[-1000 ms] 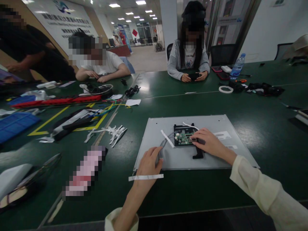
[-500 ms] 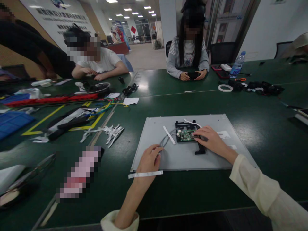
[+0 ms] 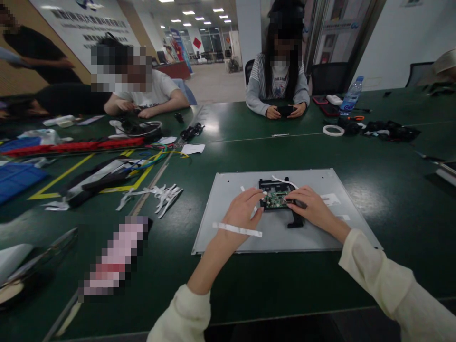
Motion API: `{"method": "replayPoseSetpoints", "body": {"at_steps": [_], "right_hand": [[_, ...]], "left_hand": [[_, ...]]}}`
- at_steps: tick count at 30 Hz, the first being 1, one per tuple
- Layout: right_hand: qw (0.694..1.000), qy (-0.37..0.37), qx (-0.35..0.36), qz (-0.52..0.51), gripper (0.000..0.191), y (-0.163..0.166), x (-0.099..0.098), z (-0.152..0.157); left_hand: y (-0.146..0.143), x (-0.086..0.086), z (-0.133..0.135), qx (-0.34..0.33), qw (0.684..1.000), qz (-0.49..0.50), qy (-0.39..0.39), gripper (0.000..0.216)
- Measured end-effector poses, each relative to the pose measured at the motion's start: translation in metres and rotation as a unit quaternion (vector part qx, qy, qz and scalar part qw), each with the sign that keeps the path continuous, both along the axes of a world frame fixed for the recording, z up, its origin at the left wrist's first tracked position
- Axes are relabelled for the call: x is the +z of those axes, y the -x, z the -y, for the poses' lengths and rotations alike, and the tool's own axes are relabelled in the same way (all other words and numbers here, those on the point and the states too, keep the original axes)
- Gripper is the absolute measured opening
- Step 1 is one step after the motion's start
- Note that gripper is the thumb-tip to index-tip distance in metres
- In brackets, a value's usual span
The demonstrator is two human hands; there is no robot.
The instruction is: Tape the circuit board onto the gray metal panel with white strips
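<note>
Green circuit board (image 3: 276,200) is seated in a black plastic bracket (image 3: 295,220) on the grey metal panel (image 3: 317,240), which is laid flat on the dark green table (image 3: 285,285). The left hand (image 3: 242,211) has just been shifted up and inward, from the panel's near left part to the left edge of the board, while the right hand (image 3: 310,205) is kept at the board's right end. Both ends are thus attended to at once, so closer two-handed work on the board appears to be allowed. The left forearm is angled up and to the right, its fingers bent forward and its thumb held apart below; whether anything is gripped cannot be told. A white strip (image 3: 237,230) is worn across that wrist. The right forearm is brought in from the lower right, fingertips and thumb drawn together by the board; whether a small part is pinched there cannot be made out.
</note>
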State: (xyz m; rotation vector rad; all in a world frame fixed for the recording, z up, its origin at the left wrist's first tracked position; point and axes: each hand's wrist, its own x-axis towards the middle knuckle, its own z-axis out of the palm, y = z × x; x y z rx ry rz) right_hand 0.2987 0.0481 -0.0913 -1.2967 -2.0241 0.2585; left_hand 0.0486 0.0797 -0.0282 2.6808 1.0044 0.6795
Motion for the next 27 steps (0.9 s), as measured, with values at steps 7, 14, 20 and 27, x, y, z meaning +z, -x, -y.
{"method": "replayPoseSetpoints", "body": {"at_steps": [7, 14, 20, 27], "right_hand": [[1.0, -0.004, -0.007, 0.007, 0.021, 0.0, -0.001, -0.001], [1.0, -0.001, -0.003, -0.002, 0.02, 0.002, 0.001, 0.0], [0.998, -0.013, -0.06, -0.029, 0.022, -0.002, -0.001, -0.001], [0.984, 0.009, -0.159, -0.083, 0.03, -0.021, -0.013, -0.013]], "left_hand": [[-0.032, -0.023, -0.025, -0.049, 0.994, -0.096, 0.034, 0.037], [-0.031, -0.03, -0.03, -0.039, 0.993, -0.1, 0.057, 0.033], [-0.035, -0.026, -0.024, -0.017, 0.993, -0.105, 0.045, 0.034], [-0.062, -0.017, -0.029, 0.012, 0.998, -0.053, 0.009, 0.03]]}}
